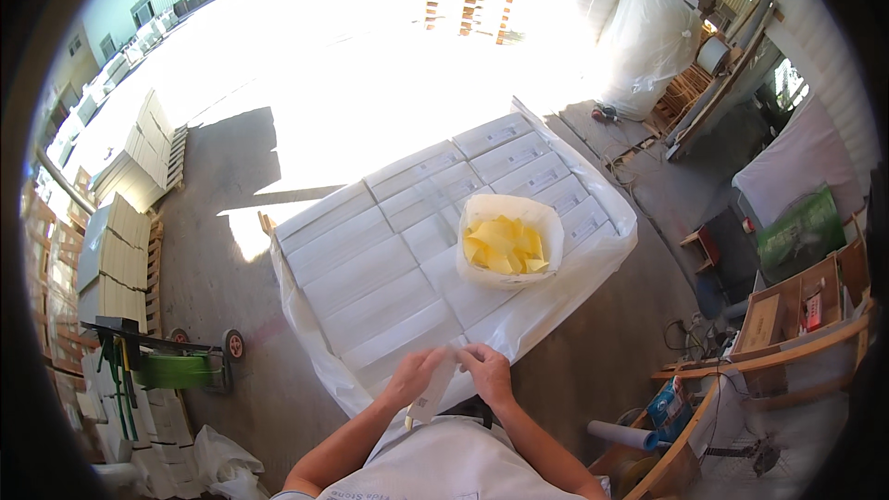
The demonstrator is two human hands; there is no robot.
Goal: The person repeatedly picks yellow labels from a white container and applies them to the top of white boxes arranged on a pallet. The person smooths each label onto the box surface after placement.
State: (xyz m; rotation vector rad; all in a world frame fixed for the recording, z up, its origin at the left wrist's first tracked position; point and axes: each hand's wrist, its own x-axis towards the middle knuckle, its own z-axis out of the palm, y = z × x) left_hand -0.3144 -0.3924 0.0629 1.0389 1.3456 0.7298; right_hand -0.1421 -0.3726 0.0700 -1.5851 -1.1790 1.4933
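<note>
A pale strip of labels with a small printed code slants between my hands, close to my body. Its middle lies in the closed fingers of my left hand. My right hand is pinched at the strip's upper end; the fingertips are small and partly washed out. Both hands are over the near edge of a pallet load of white boxes, laid in rows with clear plastic wrap around the sides. On the boxes, beyond my right hand, stands a white bucket holding crumpled yellow paper.
A green-framed hand truck stands at left, before stacks of pale slabs. Wooden shelving with tools and a blue bag lies at right. Large plastic-wrapped rolls stand far right; wooden pallets are far ahead in sunlight.
</note>
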